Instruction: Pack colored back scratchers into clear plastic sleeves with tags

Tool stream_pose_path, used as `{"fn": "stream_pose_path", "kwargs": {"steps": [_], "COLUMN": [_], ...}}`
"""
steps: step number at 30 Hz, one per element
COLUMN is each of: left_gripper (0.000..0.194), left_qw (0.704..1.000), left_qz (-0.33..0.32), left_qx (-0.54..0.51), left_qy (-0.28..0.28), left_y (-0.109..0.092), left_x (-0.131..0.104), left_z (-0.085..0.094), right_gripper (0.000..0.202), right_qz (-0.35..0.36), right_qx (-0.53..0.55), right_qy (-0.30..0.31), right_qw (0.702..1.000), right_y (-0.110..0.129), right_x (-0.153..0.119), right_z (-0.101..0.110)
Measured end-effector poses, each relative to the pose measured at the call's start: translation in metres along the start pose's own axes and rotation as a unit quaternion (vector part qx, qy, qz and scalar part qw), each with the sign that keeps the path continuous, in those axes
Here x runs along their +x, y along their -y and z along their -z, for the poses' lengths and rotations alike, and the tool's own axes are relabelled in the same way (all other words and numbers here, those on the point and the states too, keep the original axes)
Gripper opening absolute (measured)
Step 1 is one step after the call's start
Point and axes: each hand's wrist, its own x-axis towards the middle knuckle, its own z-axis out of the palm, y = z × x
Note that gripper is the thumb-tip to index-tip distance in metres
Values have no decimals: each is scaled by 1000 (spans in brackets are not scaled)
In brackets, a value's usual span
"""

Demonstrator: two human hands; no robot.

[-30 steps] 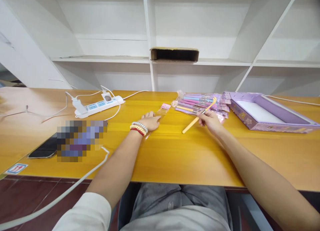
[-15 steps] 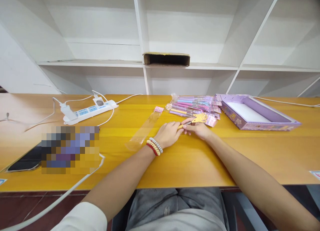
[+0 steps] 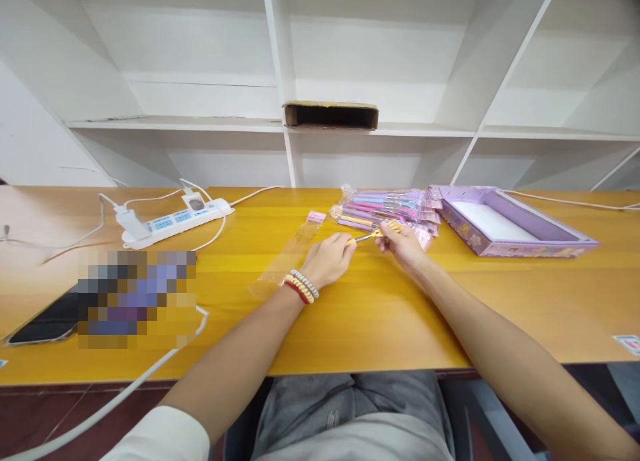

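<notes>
Between my hands is a thin yellow stick-like item (image 3: 364,238) with a metallic middle and a wider, hand-shaped yellow end. My left hand (image 3: 330,258) is closed on its handle end. The fingers of my right hand (image 3: 401,243) pinch the wide yellow end and partly cover it. Just beyond my hands lies a pile of wrapped, similar sticks (image 3: 387,204) in pink, blue, purple and yellow. An empty clear plastic sleeve (image 3: 290,251) with a pink top lies flat left of the pile, beside my left hand.
A purple open box (image 3: 530,248) stands at the right. On the left are a white power strip (image 3: 177,223) with plugs and cables, a black phone (image 3: 47,318) and a blurred patch. White shelves (image 3: 175,123) behind the table hold a cardboard box (image 3: 331,116).
My hands have moved apart, the left one slightly left. My right hand has shifted from the stick's middle to its wide yellow end, and the metallic part now shows between them.
</notes>
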Motion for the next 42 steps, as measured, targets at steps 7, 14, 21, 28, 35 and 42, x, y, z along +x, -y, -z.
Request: {"fn": "stream_pose_path", "kwargs": {"steps": [7,14,21,28,35,42], "left_gripper": [26,16,23,30,29,30], "left_qw": [990,986,964,950,955,948], "left_qz": [24,42,86,103,87,84], "left_qx": [-65,-62,151,205,189,190], "left_qy": [-121,-151,-200,-212,-210,-242], "left_y": [17,70,102,112,120,115], "left_x": [10,15,9,10,10,6], "left_z": [31,66,82,70,67,78], "right_gripper": [38,38,29,23,23,29], "right_qz": [82,133,153,175,173,185], "right_qx": [-7,144,218,197,201,162], "right_qy": [-82,-235,-346,-391,-402,-395], "right_qw": [993,952,900,882,876,885], "right_y": [16,34,42,43,41,40], "right_x": [8,15,14,14,16,17], "right_z": [17,76,123,122,126,115]}}
